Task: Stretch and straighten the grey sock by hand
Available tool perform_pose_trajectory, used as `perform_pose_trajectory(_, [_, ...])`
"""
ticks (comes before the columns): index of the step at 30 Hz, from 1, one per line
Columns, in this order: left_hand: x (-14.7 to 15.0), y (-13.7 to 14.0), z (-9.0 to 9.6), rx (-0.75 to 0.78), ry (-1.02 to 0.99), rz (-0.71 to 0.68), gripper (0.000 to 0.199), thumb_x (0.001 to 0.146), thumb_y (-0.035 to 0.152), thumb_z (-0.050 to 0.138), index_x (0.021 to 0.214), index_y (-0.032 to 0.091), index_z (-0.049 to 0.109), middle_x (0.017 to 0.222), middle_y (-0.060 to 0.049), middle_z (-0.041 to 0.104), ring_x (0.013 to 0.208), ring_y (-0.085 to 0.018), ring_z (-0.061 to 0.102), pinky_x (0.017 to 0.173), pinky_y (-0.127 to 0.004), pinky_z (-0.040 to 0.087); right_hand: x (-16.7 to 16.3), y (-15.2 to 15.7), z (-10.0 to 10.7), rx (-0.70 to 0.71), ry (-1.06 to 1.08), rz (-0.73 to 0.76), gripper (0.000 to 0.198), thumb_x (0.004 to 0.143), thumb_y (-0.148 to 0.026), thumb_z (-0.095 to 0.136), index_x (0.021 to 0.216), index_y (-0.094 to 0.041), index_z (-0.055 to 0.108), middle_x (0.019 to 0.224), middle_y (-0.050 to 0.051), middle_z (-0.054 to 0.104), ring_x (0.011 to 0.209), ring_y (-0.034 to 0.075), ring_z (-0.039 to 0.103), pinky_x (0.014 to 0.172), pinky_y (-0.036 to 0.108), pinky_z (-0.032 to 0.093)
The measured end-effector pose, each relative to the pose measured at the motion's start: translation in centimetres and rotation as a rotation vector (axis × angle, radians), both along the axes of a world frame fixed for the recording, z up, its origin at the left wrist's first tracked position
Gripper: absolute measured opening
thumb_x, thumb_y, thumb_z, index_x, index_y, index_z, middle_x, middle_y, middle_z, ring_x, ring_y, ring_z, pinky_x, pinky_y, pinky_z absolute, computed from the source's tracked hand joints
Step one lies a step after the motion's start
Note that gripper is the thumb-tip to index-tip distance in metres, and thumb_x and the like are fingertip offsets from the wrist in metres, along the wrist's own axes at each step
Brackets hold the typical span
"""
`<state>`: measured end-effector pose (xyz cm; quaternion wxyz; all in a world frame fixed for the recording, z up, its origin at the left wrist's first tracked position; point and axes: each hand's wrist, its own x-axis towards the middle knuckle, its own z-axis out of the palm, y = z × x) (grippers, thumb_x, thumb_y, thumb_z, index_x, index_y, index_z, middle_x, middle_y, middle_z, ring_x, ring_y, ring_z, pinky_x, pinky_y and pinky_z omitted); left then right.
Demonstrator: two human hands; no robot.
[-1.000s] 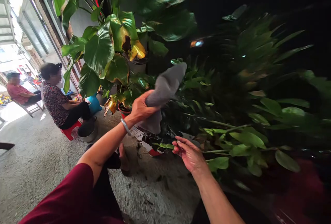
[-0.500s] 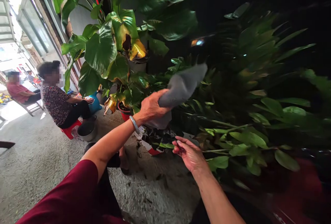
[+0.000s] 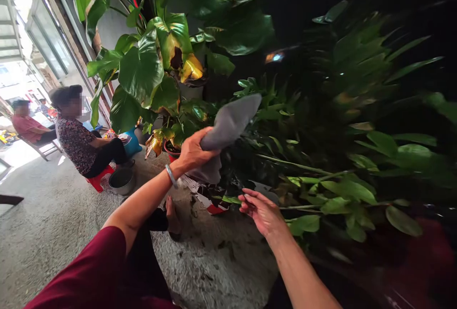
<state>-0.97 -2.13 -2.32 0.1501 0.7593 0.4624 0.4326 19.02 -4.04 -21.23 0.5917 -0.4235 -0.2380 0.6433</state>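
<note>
My left hand [image 3: 195,151], with a bracelet on the wrist, is closed around a bunched grey cloth [image 3: 235,121]. Part of the cloth sticks up beyond the fingers and part hangs below them. Lower and to the right, my right hand [image 3: 263,213] pinches a narrow green leaf [image 3: 230,199] between thumb and fingers. Where the leaf joins its stem is hard to make out. Leafy green stems [image 3: 342,192] spread out just right of that hand. Beneath the cloth sits a white and red box [image 3: 210,203] with dark contents.
A tall broad-leaved plant [image 3: 141,73] stands behind, near a red pot [image 3: 173,154]. To the left a person [image 3: 76,133] sits on a red stool [image 3: 100,178] beside a grey basin [image 3: 122,180]. Another seated person [image 3: 26,121] is farther back. Dead leaf bits lie on the concrete floor [image 3: 200,261].
My left hand has drawn the grey cloth left and slightly down, away from the stems. My right hand stays nearly in place with its pinch on the leaf.
</note>
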Motion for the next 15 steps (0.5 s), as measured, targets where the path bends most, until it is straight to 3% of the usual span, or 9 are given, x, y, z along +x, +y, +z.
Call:
perform_pose_trajectory(2, [-0.4, -0.9, -1.9, -0.155, 0.203, -0.043, 0.063, 0.067, 0.019, 0.075, 0.128, 0.018, 0.064, 0.124, -0.007, 0.069, 0.112, -0.027, 0.064, 0.101, -0.035, 0.049, 0.0, 0.0, -0.2, 0.021, -0.016, 0.013, 0.031, 0.047, -0.02, 0.082, 0.076, -0.019, 0.07, 0.06, 0.002, 0.07, 0.042, 0.012, 0.057, 0.041, 0.025, 0.05])
perform_pose_trajectory(4, [-1.5, -2.5, -3.4, -0.312, 0.378, -0.21, 0.061, 0.064, 0.019, 0.077, 0.124, 0.02, 0.067, 0.117, -0.005, 0.072, 0.107, -0.027, 0.067, 0.097, -0.035, 0.051, 0.2, -0.1, -0.4, 0.042, -0.027, 0.033, 0.028, 0.046, -0.021, 0.082, 0.069, -0.019, 0.067, 0.056, 0.0, 0.067, 0.04, 0.012, 0.056, 0.04, 0.025, 0.049])
perform_pose_trajectory(6, [-3.0, -3.8, -3.7, -0.382, 0.356, -0.341, 0.061, 0.063, 0.021, 0.078, 0.123, 0.019, 0.068, 0.115, -0.004, 0.073, 0.105, -0.025, 0.067, 0.096, -0.033, 0.052, 0.5, -0.1, -0.4, 0.041, -0.036, 0.036, 0.025, 0.045, -0.021, 0.081, 0.063, -0.02, 0.064, 0.048, -0.002, 0.062, 0.037, 0.012, 0.054, 0.038, 0.024, 0.048])
perform_pose_trajectory(7, [-3.7, -4.1, -3.3, -0.37, 0.264, -0.344, 0.061, 0.064, 0.023, 0.078, 0.124, 0.018, 0.067, 0.116, -0.004, 0.072, 0.106, -0.025, 0.067, 0.097, -0.033, 0.052, 0.6, -0.1, -0.3, 0.031, -0.04, 0.031, 0.025, 0.044, -0.021, 0.081, 0.062, -0.02, 0.064, 0.046, -0.003, 0.061, 0.036, 0.012, 0.053, 0.038, 0.024, 0.047])
perform_pose_trajectory(9, [-4.6, -3.7, -1.7, -0.263, 0.019, -0.211, 0.062, 0.066, 0.025, 0.078, 0.125, 0.017, 0.065, 0.12, -0.005, 0.07, 0.11, -0.024, 0.065, 0.1, -0.034, 0.051, 0.7, -0.2, 0.0, 0.005, -0.034, 0.013, 0.026, 0.043, -0.02, 0.081, 0.065, -0.02, 0.067, 0.049, -0.002, 0.064, 0.038, 0.012, 0.054, 0.039, 0.023, 0.048])
perform_pose_trajectory(11, [-4.9, -2.6, -0.2, -0.105, -0.153, 0.006, 0.059, 0.068, 0.024, 0.077, 0.125, 0.018, 0.064, 0.121, -0.004, 0.07, 0.111, -0.024, 0.064, 0.102, -0.035, 0.05, 0.6, -0.2, 0.5, -0.008, -0.014, 0.002, 0.03, 0.042, -0.018, 0.081, 0.07, -0.02, 0.071, 0.056, 0.001, 0.069, 0.039, 0.011, 0.056, 0.04, 0.023, 0.049])
perform_pose_trajectory(13, [-4.8, -1.5, 0.1, -0.014, -0.189, 0.207, 0.056, 0.071, 0.021, 0.074, 0.126, 0.019, 0.064, 0.12, -0.004, 0.069, 0.11, -0.025, 0.064, 0.101, -0.036, 0.05, 0.3, -0.3, 0.9, -0.012, 0.01, -0.001, 0.032, 0.041, -0.018, 0.082, 0.072, -0.019, 0.072, 0.058, 0.001, 0.07, 0.04, 0.011, 0.056, 0.039, 0.023, 0.049])
perform_pose_trajectory(15, [-4.8, -1.5, -1.3, -0.076, -0.085, 0.308, 0.058, 0.068, 0.018, 0.074, 0.125, 0.019, 0.064, 0.117, -0.005, 0.07, 0.108, -0.026, 0.065, 0.098, -0.037, 0.05, 0.0, -0.4, 1.0, -0.012, 0.024, 0.001, 0.032, 0.041, -0.018, 0.083, 0.071, -0.019, 0.072, 0.057, 0.001, 0.07, 0.04, 0.011, 0.056, 0.039, 0.023, 0.049])
